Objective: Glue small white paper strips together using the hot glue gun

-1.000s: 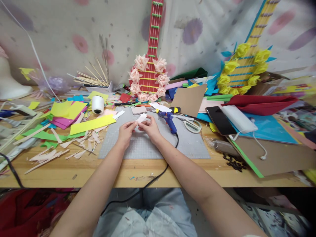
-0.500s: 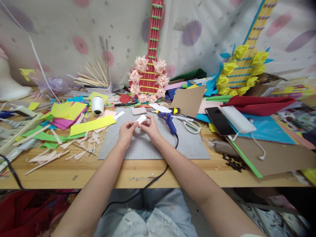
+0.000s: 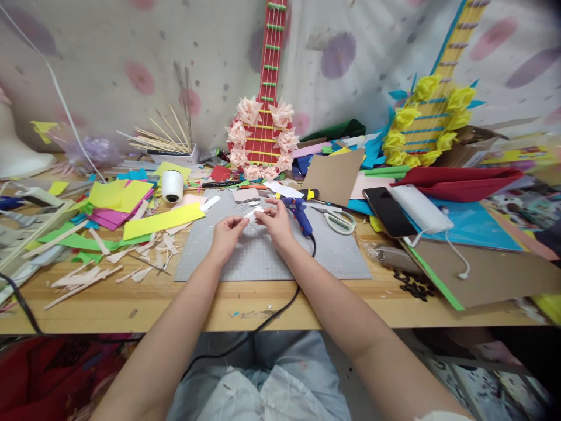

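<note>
In the head view: just beside the right hand [image 3: 277,227], a blue glue gun [image 3: 302,219], then pale-handled scissors [image 3: 347,232]; off to the left, a flat yellow strip [image 3: 164,222] and ragged pale scraps [image 3: 85,276] on the wooden table [image 3: 109,316]. Set close together, with fingers curled, over the gridded grey mat [image 3: 263,267]. Pinching a flat white piece [image 3: 253,214] between fingertips of right and left hand [image 3: 228,235].

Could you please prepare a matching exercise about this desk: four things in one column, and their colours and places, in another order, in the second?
1. small piece
2. glue gun
3. phone
4. guitar shape with flowers

A. black, right of the cutting mat
B. red, upright behind the mat
C. white, held in the fingers
D. blue, on the mat

Pairs: 1-C, 2-D, 3-A, 4-B
</note>
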The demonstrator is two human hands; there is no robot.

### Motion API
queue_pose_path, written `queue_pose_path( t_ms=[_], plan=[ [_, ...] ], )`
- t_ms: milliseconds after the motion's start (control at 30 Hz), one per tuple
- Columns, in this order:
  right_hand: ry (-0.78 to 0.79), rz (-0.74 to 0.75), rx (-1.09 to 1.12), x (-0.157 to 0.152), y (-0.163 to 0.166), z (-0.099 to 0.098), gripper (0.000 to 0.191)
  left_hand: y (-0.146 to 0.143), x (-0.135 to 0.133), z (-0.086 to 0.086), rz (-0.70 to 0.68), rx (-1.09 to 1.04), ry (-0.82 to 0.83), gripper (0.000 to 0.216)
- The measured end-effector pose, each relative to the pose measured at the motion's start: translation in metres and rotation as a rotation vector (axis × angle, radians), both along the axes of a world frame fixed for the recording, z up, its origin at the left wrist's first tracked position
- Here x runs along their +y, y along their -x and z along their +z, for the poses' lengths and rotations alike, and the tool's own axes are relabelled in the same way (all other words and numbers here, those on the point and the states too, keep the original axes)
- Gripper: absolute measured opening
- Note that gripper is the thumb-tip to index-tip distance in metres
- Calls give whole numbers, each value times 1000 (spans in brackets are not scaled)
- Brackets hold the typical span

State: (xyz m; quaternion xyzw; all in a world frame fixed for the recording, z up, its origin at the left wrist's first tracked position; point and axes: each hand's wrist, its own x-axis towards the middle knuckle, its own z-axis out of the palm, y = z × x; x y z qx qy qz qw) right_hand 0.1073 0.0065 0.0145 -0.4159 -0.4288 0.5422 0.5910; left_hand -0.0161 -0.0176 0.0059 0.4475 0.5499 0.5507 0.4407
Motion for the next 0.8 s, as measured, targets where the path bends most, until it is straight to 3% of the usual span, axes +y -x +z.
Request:
queue_pose_path(
  t_ms=[367,800],
  plan=[
    [-34,38,-48,-5,3,0,41,2,0,2,-80,-52,-12,31],
    [-26,14,-72,-6,8,-3,38,-2,-3,9,-61,-59,15,34]
  ],
)
